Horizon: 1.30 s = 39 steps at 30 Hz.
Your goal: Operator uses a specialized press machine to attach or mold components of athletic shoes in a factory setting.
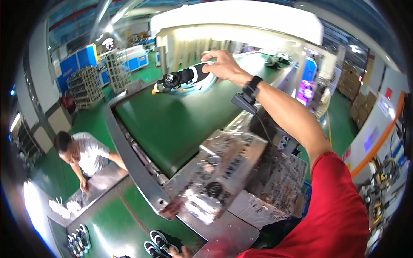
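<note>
My right hand (223, 67) reaches far out over the green conveyor belt (159, 124). Its thumb and fingers are closed on one end of a black-and-white sneaker (189, 76) with a pale blue sole. The shoe is held lengthwise, its other end pointing left, above the belt. At the bottom edge only a few fingers of my left hand (181, 253) show, beside a pair of dark sneakers (159, 241) with white edges. One finger overlaps the nearer shoe. The rest of that hand is cut off, so its grip is unclear.
Cartons (228, 159) wrapped in clear plastic stand at the belt's near right corner. A metal rail (133, 150) edges the belt. To the left, a co-worker (88, 150) leans at a metal bench (105, 178). More sneakers (79, 238) lie at lower left. A lit white hood (236, 21) spans the belt.
</note>
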Tool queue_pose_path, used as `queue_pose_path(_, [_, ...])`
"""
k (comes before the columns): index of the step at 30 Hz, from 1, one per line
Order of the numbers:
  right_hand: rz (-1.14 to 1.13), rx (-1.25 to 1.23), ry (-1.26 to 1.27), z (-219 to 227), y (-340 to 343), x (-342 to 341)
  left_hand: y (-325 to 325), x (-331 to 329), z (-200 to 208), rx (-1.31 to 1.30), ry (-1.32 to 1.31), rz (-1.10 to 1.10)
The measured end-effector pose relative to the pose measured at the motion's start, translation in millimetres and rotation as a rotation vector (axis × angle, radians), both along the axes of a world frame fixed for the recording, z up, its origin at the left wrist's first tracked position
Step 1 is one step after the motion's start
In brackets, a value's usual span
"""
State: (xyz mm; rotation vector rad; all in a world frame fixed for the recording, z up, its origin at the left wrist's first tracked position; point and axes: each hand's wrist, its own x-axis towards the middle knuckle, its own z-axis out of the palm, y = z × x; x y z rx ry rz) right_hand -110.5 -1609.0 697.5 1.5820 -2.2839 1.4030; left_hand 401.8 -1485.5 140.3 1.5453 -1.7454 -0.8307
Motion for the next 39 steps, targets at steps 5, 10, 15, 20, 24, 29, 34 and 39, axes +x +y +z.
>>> queue_pose_path(5, [-0.074,-0.269,-0.150,30.5,220.4,10.3,82.6,-139.5,206.3,1.026,0.958,-0.762])
queue_pose_path(10, [-0.119,-0.346,-0.240,-26.3,430.5,69.5,164.2,-255.5,329.8,1.426,1.085,-1.510])
queue_pose_path(15, [-0.515,-0.211,-0.334,-109.7,627.8,170.2,311.9,-264.9,343.2,2.023,0.788,-1.912])
queue_pose_path(20, [-0.847,-0.638,-0.471,-189.0,804.4,287.8,468.7,-277.8,338.6,1.791,0.450,-1.815])
queue_pose_path(24, [-1.220,-0.648,-0.368,-230.7,860.2,370.5,604.3,-252.6,338.4,1.244,0.391,-2.127])
queue_pose_path(29, [-1.820,-0.914,-0.411,-257.3,978.8,450.2,763.1,-213.8,310.4,0.872,0.274,-2.587])
queue_pose_path(34, [-2.046,-0.953,-0.125,-287.4,1050.1,520.2,923.6,-222.8,217.0,0.705,0.047,-2.523])
queue_pose_path(39, [-2.286,-0.829,-0.170,-271.5,1081.9,550.8,1071.1,-260.2,152.9,0.248,0.137,-2.323])
